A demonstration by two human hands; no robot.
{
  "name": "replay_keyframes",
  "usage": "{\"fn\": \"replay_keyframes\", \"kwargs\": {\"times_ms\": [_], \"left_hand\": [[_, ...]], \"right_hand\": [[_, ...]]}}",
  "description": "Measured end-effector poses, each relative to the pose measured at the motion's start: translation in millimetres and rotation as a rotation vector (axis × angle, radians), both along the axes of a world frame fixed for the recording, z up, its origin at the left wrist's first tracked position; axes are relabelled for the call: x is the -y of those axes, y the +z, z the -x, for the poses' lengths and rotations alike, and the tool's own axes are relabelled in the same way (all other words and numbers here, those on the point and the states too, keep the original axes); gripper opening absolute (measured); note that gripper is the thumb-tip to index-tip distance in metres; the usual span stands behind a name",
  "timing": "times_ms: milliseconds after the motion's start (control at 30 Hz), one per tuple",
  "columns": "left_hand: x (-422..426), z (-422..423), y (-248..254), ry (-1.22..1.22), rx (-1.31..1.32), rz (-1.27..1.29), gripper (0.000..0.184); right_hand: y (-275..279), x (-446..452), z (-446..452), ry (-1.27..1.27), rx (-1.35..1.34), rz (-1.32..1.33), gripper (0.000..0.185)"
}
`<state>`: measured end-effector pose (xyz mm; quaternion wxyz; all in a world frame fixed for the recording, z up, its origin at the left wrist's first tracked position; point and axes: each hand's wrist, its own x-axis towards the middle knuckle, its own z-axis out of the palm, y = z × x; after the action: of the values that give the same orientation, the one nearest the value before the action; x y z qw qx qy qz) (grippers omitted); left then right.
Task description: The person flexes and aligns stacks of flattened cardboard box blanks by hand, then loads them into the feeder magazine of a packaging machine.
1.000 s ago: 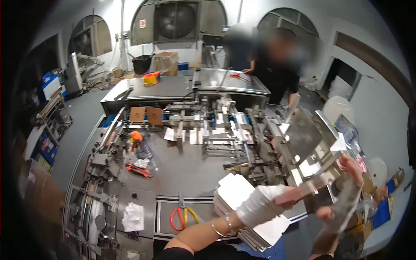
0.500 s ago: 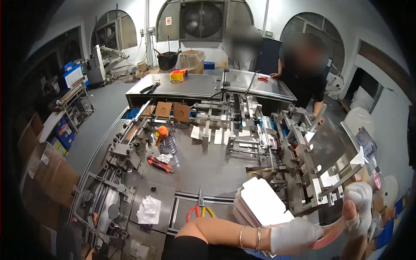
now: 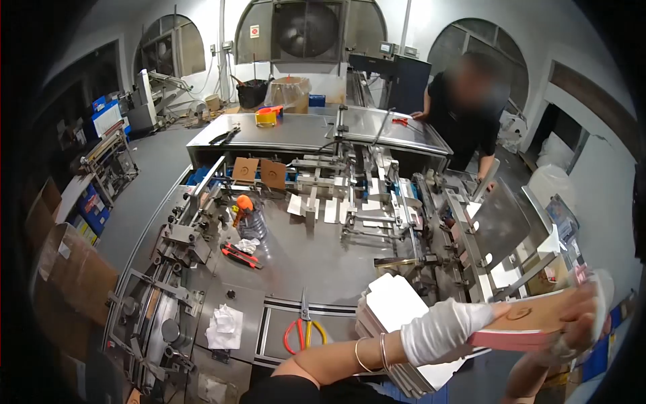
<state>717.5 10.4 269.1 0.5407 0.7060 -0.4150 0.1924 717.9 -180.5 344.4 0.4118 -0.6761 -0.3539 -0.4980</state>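
Note:
A stack of brown printed card pieces with pinkish edges [image 3: 521, 324] is held between my two hands at the lower right. My left hand [image 3: 454, 326], in a white glove or wrap with bracelets at the wrist, is closed on the stack's near end. At its far end my right hand [image 3: 580, 320], also covered in white, grips with bent fingers. Below and beside my left forearm lies a pile of white card blanks [image 3: 397, 303]. Red-and-yellow-handled scissors [image 3: 304, 326] rest on the metal frame to the left of the pile.
Machine rails [image 3: 377, 192] run across the back. A clear bottle with an orange top [image 3: 250, 219], a red cutter [image 3: 241, 256] and white crumpled paper [image 3: 224, 328] lie on the metal table [image 3: 316, 259]. A person [image 3: 464, 111] stands behind the machine at the right.
The view has shifted. The stack has come up with its brown printed face showing, and both hands now grip its opposite ends. My left hand was blurred by motion before.

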Motion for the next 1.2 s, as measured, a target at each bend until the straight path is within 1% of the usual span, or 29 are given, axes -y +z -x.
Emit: {"fn": "replay_keyframes", "kwargs": {"times_ms": [67,100,133,167,200,233,267,333,367,400,433,467,500,533,600,667,700,733,800,833,900,933,1000,1033,1067,1100,1133,1167,1200], "left_hand": [[-1,5,-6,0.012,-0.067,-0.157,0.050],[-3,7,-8,0.026,-0.037,-0.206,0.049],[-1,7,-11,0.038,-0.001,-0.255,0.048],[9,9,-20,-0.059,-0.081,-0.388,0.059],[8,14,-10,-0.069,-0.084,-0.589,0.051],[10,16,-8,-0.162,-0.124,-0.600,0.046],[12,15,-7,-0.254,-0.156,-0.614,0.042],[20,18,-22,-0.238,-0.059,-0.477,0.036],[22,19,-25,-0.226,-0.013,-0.405,0.033],[24,16,-25,-0.210,-0.116,-0.516,0.032],[17,14,5,-0.191,-0.219,-0.627,0.032],[11,14,20,-0.170,-0.322,-0.737,0.031],[6,10,3,0.015,-0.121,-0.420,0.030],[-2,4,20,-0.165,-0.589,-0.225,0.032],[3,-1,11,-0.014,-0.310,-0.077,0.030],[2,-3,13,-0.049,-0.387,-0.130,0.026],[1,-3,14,-0.064,-0.428,-0.158,0.023],[4,-1,8,-0.049,-0.284,-0.227,0.021],[16,4,-8,-0.016,0.005,-0.359,0.017],[20,5,-5,-0.190,-0.032,-0.361,0.017],[30,9,-3,-0.290,0.002,-0.399,0.017],[31,12,2,-0.297,-0.006,-0.475,0.017],[27,10,4,-0.336,-0.078,-0.385,0.017],[25,8,4,-0.356,-0.117,-0.338,0.017],[25,3,3,-0.352,-0.222,-0.176,0.019],[26,-7,0,-0.347,-0.327,-0.012,0.022],[28,-16,-1,-0.342,-0.430,0.152,0.025],[29,-22,1,-0.338,-0.476,0.321,0.026],[29,-31,4,-0.334,-0.512,0.489,0.029]], "right_hand": [[7,-13,5,-0.332,0.085,0.264,0.040],[6,-8,7,-0.381,-0.111,0.307,0.041],[17,-24,3,-0.328,-0.125,0.348,0.040],[29,-25,-4,-0.277,-0.256,0.617,0.037],[39,-36,-7,-0.076,-0.469,0.680,0.033],[41,-30,-26,0.193,-0.773,0.775,0.035],[32,-32,-33,0.336,-0.903,0.785,0.037],[41,-40,-33,0.415,-1.207,0.979,0.039],[42,-36,-33,0.423,-1.100,0.944,0.039],[42,-31,-34,0.432,-0.994,0.910,0.040],[42,-26,-33,0.441,-0.889,0.877,0.040],[40,-19,-29,0.303,-0.722,0.650,0.045],[38,-12,-22,0.168,-0.547,0.429,0.051],[36,-7,-15,0.037,-0.367,0.212,0.058],[37,-11,-9,-0.106,-0.271,0.309,0.068],[36,-12,-8,-0.189,-0.175,0.452,0.068],[35,-11,-7,-0.217,-0.226,0.515,0.065],[30,-7,-13,-0.202,-0.166,0.532,0.058],[27,-4,-24,-0.021,-0.319,0.555,0.053],[28,-5,-32,0.138,-0.440,0.593,0.052],[29,-6,-46,0.463,-0.677,0.660,0.050],[27,-7,-49,0.458,-0.698,0.688,0.053],[24,-7,-56,0.445,-0.735,0.746,0.059],[23,10,-61,0.478,-0.715,0.701,0.038],[-13,37,-52,-0.168,-0.510,0.478,0.036],[10,40,-52,0.109,-0.625,0.267,0.041],[33,9,-27,-0.211,-0.456,0.176,0.050],[40,7,-26,-0.347,-0.057,0.242,0.058],[47,5,-8,-0.542,0.045,0.313,0.070]]}}
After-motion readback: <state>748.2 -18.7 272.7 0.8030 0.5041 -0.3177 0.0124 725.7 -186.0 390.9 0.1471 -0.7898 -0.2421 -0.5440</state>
